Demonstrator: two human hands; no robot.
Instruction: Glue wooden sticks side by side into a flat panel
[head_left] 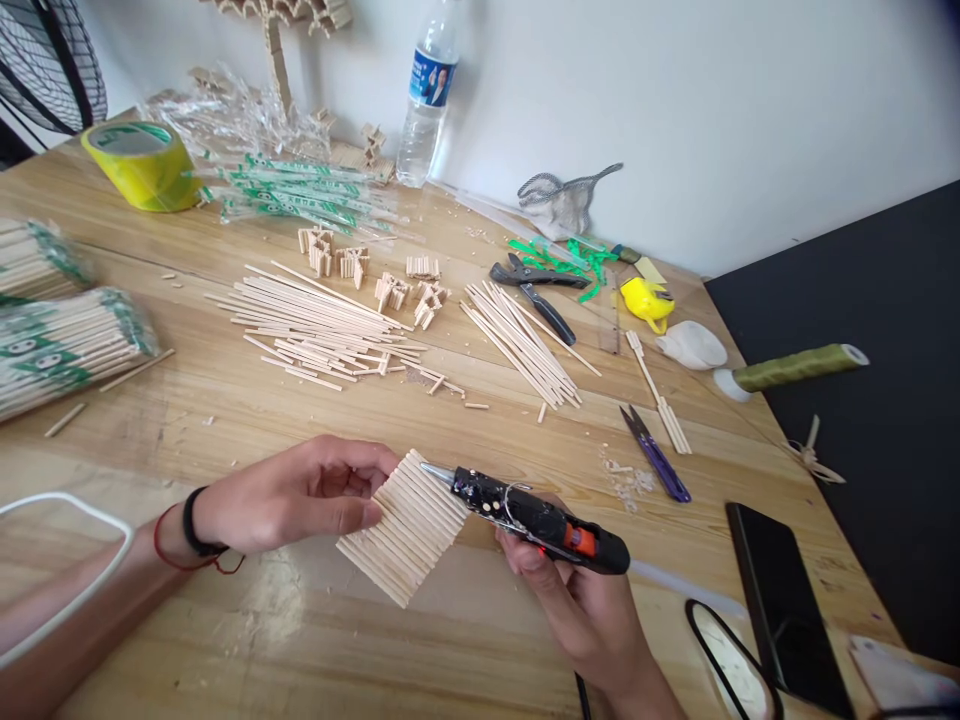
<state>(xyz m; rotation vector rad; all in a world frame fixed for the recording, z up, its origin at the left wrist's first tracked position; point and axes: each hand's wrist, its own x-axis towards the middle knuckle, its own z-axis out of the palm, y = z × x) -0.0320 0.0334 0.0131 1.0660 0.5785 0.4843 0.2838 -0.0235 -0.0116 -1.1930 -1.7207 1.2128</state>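
My left hand (300,495) pinches a flat panel of wooden sticks (409,530) laid side by side, thumb on its face and fingers behind. The panel is held tilted above the table. In my right hand (577,600) is a black hot glue gun (540,515), and its metal nozzle points left at the panel's upper edge. Whether the tip touches the wood, I cannot tell. A clear glue stick (686,585) sticks out from the gun's back end. Beyond my hands lie loose thin sticks (307,320), a second bunch of sticks (517,345) and small stick assemblies (394,290).
Purple snips (655,455), black pliers (540,285) and a phone (784,600) lie to the right. Bagged sticks (67,345) and yellow tape (142,165) are at left. A water bottle (427,95) stands by the wall. A white cable (75,500) crosses my left forearm.
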